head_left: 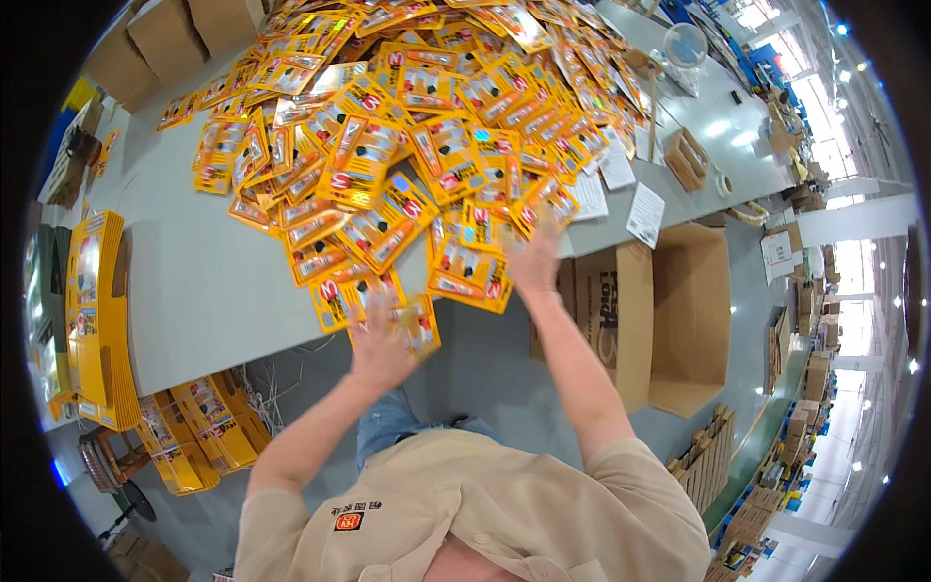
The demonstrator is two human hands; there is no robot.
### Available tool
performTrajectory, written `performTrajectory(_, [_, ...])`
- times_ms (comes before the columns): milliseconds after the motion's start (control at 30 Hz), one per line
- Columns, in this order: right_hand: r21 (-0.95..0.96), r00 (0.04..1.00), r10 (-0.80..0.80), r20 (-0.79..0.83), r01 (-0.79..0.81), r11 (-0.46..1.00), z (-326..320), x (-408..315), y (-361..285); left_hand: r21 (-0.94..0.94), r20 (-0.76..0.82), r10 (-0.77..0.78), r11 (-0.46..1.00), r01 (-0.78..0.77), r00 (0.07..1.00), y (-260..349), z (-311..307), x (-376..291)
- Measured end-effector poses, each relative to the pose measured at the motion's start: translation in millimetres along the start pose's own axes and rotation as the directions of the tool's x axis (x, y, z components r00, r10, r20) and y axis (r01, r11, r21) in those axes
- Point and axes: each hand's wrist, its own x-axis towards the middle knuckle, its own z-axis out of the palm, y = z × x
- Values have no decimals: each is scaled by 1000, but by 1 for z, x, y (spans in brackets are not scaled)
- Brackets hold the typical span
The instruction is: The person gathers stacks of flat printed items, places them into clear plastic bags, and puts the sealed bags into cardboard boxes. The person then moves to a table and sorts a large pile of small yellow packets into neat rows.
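A large heap of yellow blister-card packs [436,160], each with a small orange tube under clear plastic, covers the grey table [218,291]. At the table's front edge, my left hand [382,338] is over a pack [420,327] that juts past the edge. Motion blur hides whether its fingers grip that card. My right hand [537,258] reaches to the heap's right front, its blurred fingertips at another pack [549,200]. Whether they hold it is unclear. Between my hands, one pack [469,275] overhangs the edge.
An open cardboard box [687,320] stands below the table at right. Printed sheets [644,215] and a small wooden box [686,158] lie right of the heap. Flat yellow printed cartons [98,320] are stacked at left, with bundled ones [211,425] lower down. Brown cartons [167,40] line the back left.
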Motion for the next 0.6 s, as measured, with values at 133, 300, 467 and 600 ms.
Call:
performTrajectory(133, [-295,952,286,-112,-307,905,11,43,97,128,-82,151,982,-140,985,-35,58,40])
performTrajectory(300, [-162,998,65,3,-63,985,87,54,10,346,-169,-32,934,90,985,-118,35,132])
performTrajectory(467, [58,937,212,278,-237,970,158,101,-83,438,-150,-255,849,296,955,-152,-24,185])
performTrajectory(600, [379,709,30,704,-412,829,35,130,-40,440,-126,-619,665,603,775,-148,-21,141])
